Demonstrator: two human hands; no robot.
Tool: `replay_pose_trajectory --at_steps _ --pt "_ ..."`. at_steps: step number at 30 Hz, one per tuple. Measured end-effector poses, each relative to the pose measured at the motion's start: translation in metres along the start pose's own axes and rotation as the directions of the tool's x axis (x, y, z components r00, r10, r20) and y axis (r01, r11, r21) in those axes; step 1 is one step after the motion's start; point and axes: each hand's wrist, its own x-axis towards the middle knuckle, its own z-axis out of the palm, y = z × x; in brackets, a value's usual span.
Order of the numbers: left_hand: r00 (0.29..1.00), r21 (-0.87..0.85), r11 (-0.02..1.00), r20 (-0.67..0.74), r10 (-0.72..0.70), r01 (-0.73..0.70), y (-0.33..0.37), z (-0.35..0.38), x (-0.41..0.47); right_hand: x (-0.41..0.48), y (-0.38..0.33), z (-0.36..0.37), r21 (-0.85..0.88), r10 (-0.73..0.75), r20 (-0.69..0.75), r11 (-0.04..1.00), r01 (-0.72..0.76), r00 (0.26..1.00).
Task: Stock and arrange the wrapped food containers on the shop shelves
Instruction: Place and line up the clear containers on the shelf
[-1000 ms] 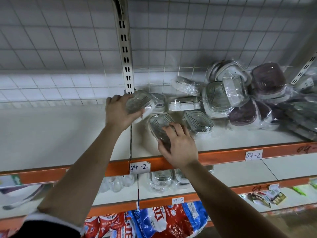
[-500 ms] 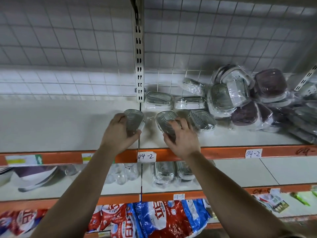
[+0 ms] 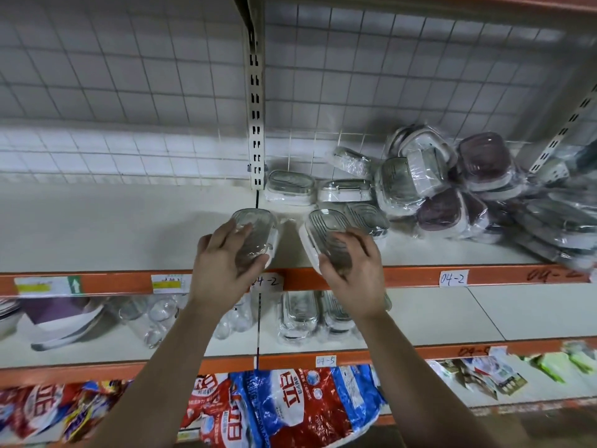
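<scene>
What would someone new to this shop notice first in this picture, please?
Two hands at the front of the upper shelf stand out: the left hand grips one wrapped container, the right hand a second container beside it. Behind them to the right lies a jumbled pile of wrapped containers, and red and blue bags line the bottom shelf.

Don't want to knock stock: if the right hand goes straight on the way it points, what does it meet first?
Probably the back-row container, just beyond the held container in the right hand; the gap between them is hard to judge.
</scene>
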Motion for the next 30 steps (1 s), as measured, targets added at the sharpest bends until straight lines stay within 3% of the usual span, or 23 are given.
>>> replay_pose_trajectory --at_steps 11,17,30 --pt "0.999 0.030 0.999 -0.051 0.019 -0.018 0.078 0.017 -0.063 -0.035 0.037 -0.067 0.150 -0.006 0.066 0.989 -0.003 0.998" --pt "0.995 0.030 0.999 -0.091 -0.037 0.040 0.150 0.045 -0.106 -0.066 0.084 -0.138 0.167 0.019 0.060 0.986 -0.029 0.998" --pt "0.981 0.122 0.983 0.122 -0.153 0.138 0.266 0.123 -0.179 -0.141 0.193 -0.239 0.099 0.151 0.162 0.981 -0.169 0.975"
